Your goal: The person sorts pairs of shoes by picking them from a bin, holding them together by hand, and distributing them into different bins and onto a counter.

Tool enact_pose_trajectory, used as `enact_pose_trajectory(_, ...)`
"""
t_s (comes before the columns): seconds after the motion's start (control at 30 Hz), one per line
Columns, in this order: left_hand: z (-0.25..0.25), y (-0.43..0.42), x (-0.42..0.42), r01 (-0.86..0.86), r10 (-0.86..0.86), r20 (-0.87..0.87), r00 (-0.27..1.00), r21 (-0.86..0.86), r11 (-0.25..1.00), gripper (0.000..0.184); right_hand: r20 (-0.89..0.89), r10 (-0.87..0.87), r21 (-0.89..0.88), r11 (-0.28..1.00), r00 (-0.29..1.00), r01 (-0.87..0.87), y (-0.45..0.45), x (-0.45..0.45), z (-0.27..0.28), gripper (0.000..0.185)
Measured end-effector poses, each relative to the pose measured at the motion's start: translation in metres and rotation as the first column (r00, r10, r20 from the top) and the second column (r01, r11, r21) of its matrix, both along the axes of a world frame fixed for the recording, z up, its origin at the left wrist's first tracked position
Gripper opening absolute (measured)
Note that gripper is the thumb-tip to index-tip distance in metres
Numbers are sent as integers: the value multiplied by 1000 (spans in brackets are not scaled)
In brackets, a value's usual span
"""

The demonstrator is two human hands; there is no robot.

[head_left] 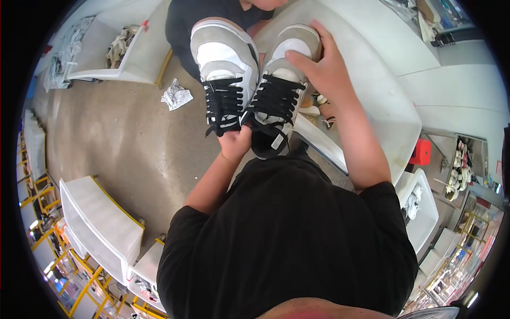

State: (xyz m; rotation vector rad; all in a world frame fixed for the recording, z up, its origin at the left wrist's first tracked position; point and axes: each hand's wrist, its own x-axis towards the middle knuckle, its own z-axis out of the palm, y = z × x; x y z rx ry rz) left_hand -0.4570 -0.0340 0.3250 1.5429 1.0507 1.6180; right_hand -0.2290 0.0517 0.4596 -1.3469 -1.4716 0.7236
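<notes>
Two grey and white sneakers with black laces are held up side by side, toes away from me. My left hand [235,141] is closed at the heel end below the left sneaker [226,61], its fingers mostly hidden behind the shoes. Around the toe of the right sneaker [281,80] my right hand [324,66] is wrapped, thumb on the upper and fingers along the outer side. The heels are close together, and a small white label shows on the right sneaker's tongue.
A person in a dark top [183,32] is just beyond the shoes. A large white bin [393,111] with shoes inside stands at the right. Crumpled paper [176,95] lies on the floor. More white bins [101,212] stand at the left, and a red box [421,152] far right.
</notes>
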Motion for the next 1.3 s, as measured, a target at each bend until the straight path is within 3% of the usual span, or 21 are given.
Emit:
enact_pose_trajectory(0.17, -20, -6, -19, 2, -4, -86, 996, -25, 1000, 34, -92, 39, 57, 998, 995, -34, -9, -9, 3, 69)
enact_pose_trajectory(0.23, -16, -6, -18, -24, 24, -8, 1000, -10, 1000, 33, -115, 41, 89, 996, 993, -31, -11, -10, 6, 67)
enact_pose_trajectory(0.3, -15, -5, -21, -42, 44, -91, 995, 20, 999, 34, -216, 100, -57, 992, 971, -115, -12, -7, 9, 71)
enact_pose_trajectory(0.5, -10, -5, -21, -73, 78, -148, 986, 42, 996, 30, -192, 101, 102, 991, 976, -82, -8, -10, 10, 64)
enact_pose_trajectory(0.63, -6, -7, -14, -147, 156, -126, 980, 71, 986, 25, -267, 168, 42, 986, 949, -163, -10, 2, 5, 64)
enact_pose_trajectory(0.7, -29, -13, -31, -43, 70, 99, 993, -248, 968, 29, -341, 198, -59, 971, 919, -231, -12, -5, 0, 61)
enact_pose_trajectory(0.77, -15, -8, -31, -57, 206, 433, 878, -333, 941, 34, -333, 240, -85, 955, 912, -283, -9, -12, -13, 57)
enact_pose_trajectory(0.83, -26, -2, -73, 42, 308, 399, 864, -666, 745, 32, -330, 291, -116, 932, 898, -345, -5, -25, -27, 54)
enact_pose_trajectory(0.87, -27, -5, -73, 98, 347, 553, 757, -622, 777, 43, -322, 311, -144, 917, 894, -371, -3, -33, -33, 50)
enact_pose_trajectory(0.9, -35, 3, -83, 351, 253, 890, 380, -392, 850, 46, -314, 333, -172, 901, 889, -398, -3, -40, -40, 47)
enact_pose_trajectory(0.93, -33, 5, -94, 413, 195, 956, 218, -272, 869, 46, -320, 371, -172, 882, 871, -439, -5, -46, -48, 47)
enact_pose_trajectory(1.03, -29, -8, -132, 327, 196, 968, 157, -238, 915, 47, -240, 440, -265, 828, 865, -495, -12, -60, -77, 41)
enact_pose_trajectory(1.17, -45, -48, -186, 127, 324, 931, 170, -346, 930, 47, -165, 493, -411, 753, 854, -514, -23, -65, -130, 39)
enact_pose_trajectory(1.3, -83, -106, -231, -19, 530, 837, 134, -533, 846, 48, -107, 536, -553, 668, 838, -498, -44, -71, -168, 38)
